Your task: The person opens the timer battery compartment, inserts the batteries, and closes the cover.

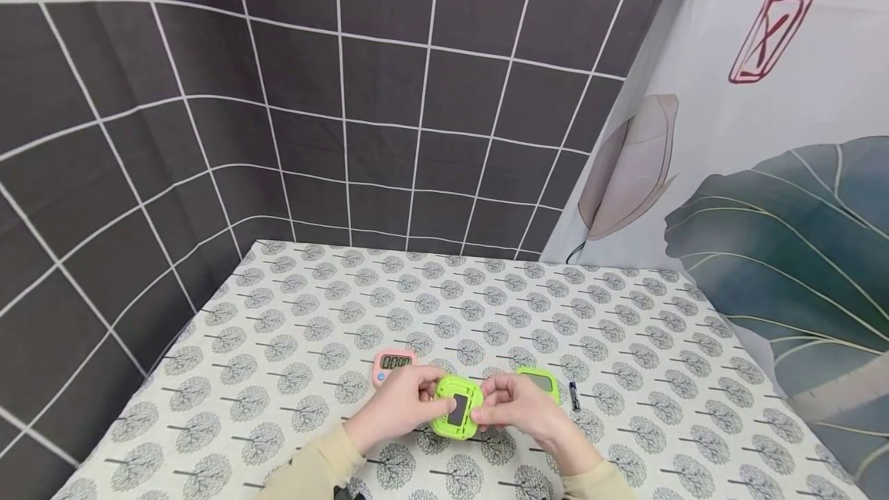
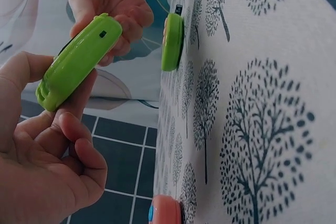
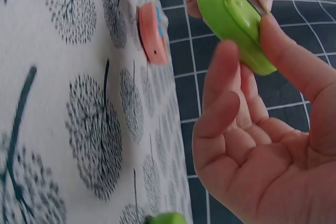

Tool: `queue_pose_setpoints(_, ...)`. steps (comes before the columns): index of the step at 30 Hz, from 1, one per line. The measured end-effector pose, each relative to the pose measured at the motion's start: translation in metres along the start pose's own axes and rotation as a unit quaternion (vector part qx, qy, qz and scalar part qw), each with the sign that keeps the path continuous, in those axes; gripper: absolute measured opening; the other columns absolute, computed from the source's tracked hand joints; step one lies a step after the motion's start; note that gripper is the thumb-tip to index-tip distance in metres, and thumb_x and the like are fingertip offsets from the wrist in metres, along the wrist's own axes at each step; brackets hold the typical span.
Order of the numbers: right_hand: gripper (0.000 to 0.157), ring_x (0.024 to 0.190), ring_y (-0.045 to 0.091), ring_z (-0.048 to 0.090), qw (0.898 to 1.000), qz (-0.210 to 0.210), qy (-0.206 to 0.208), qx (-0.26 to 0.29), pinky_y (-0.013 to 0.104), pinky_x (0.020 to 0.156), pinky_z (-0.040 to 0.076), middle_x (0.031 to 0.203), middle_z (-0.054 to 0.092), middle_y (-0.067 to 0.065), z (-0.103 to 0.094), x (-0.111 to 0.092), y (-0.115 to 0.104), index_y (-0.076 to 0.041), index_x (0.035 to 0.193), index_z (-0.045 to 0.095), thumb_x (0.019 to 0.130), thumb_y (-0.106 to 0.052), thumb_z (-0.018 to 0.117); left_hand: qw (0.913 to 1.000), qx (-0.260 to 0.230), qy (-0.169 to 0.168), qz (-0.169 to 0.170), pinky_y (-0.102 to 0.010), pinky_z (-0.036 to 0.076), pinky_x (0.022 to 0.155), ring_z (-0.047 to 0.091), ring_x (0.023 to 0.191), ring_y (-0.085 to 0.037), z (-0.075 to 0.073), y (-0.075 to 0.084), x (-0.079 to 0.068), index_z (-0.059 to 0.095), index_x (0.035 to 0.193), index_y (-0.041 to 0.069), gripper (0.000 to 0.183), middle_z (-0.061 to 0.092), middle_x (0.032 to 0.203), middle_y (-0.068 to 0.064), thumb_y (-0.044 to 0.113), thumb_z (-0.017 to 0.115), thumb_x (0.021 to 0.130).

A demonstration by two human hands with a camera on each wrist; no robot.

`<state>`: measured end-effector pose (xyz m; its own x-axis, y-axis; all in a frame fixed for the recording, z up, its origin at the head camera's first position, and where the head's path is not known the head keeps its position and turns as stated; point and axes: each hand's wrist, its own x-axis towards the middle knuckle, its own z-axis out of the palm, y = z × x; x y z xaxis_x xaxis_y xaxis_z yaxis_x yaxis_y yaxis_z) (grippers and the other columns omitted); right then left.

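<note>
Both hands hold a green digital timer (image 1: 444, 424) up over the table, its face with a dark rectangular panel toward the head camera. My left hand (image 1: 400, 405) pinches it at the left side, the thumb reaching onto the dark panel. On the opposite side my right hand (image 1: 525, 410) pinches its edge between thumb and fingers. The left wrist view shows the timer (image 2: 79, 61) edge-on, tilted, with a small dark slot in its side. From the right wrist, the thumb and fingertips grip the lower end of the timer (image 3: 231, 14).
A pink timer (image 1: 386, 359) with a digit display lies just beyond my left hand. Behind the right hand lies a second green piece with a grey screen (image 1: 539, 382), and a small dark battery (image 1: 574, 396) beside it. A tree-print cloth (image 1: 312, 376) covers the table.
</note>
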<state>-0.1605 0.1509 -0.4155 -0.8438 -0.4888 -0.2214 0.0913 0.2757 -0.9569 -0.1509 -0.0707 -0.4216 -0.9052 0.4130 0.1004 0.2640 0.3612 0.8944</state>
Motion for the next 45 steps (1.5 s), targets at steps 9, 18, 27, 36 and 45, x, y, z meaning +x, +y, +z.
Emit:
queue_pose_setpoints(9, 0.027, 0.065, 0.014, 0.059, 1.0, -0.008, 0.006, -0.023, 0.023, 0.06, 0.051, 0.074, 0.066, 0.004, -0.002, -0.002, -0.002, 0.005, 0.091, 0.06, 0.076, -0.011, 0.076, 0.9995, -0.018, -0.025, 0.005, -0.018, 0.047, 0.055, 0.049, 0.06, -0.002, 0.0, -0.003, -0.001, 0.069, 0.107, 0.009, 0.028, 0.06, 0.072, 0.007, 0.023, 0.071, 0.083)
queue_pose_setpoints(18, 0.034, 0.073, 0.017, 0.063, 1.0, -0.015, 0.025, 0.0, 0.028, 0.068, 0.055, 0.08, 0.067, 0.004, 0.003, -0.003, -0.003, 0.007, 0.099, 0.058, 0.08, -0.015, 0.074, 0.998, -0.059, -0.022, 0.006, -0.019, 0.049, 0.055, 0.053, 0.06, -0.003, -0.002, -0.003, -0.001, 0.066, 0.111, 0.006, 0.028, 0.063, 0.074, 0.003, 0.02, 0.068, 0.087)
queue_pose_setpoints(27, 0.036, 0.071, 0.015, 0.063, 0.999, -0.015, 0.034, 0.004, 0.028, 0.066, 0.055, 0.083, 0.069, 0.008, 0.005, -0.002, -0.001, 0.01, 0.103, 0.059, 0.082, -0.015, 0.073, 0.9992, -0.038, -0.011, 0.007, -0.02, 0.051, 0.056, 0.055, 0.061, -0.003, 0.0, -0.001, -0.002, 0.065, 0.114, 0.002, 0.033, 0.065, 0.076, 0.003, 0.022, 0.067, 0.087)
queue_pose_setpoints(36, 0.037, 0.075, 0.014, 0.065, 0.998, -0.028, 0.048, 0.036, 0.032, 0.075, 0.057, 0.086, 0.068, 0.007, 0.007, -0.002, -0.001, 0.013, 0.103, 0.058, 0.082, -0.014, 0.072, 0.9983, -0.058, -0.008, 0.0, -0.02, 0.054, 0.067, 0.063, 0.073, -0.006, 0.0, -0.001, 0.001, 0.058, 0.122, -0.004, 0.044, 0.07, 0.088, -0.004, 0.023, 0.065, 0.089)
queue_pose_setpoints(45, 0.036, 0.074, 0.013, 0.065, 0.997, -0.043, 0.063, 0.022, 0.03, 0.074, 0.057, 0.087, 0.069, 0.011, 0.01, -0.001, 0.001, 0.013, 0.103, 0.059, 0.082, -0.014, 0.072, 0.9983, -0.057, 0.002, -0.013, -0.02, 0.053, 0.068, 0.064, 0.074, -0.007, 0.003, -0.004, 0.002, 0.061, 0.119, -0.002, 0.04, 0.072, 0.088, -0.004, 0.023, 0.066, 0.088)
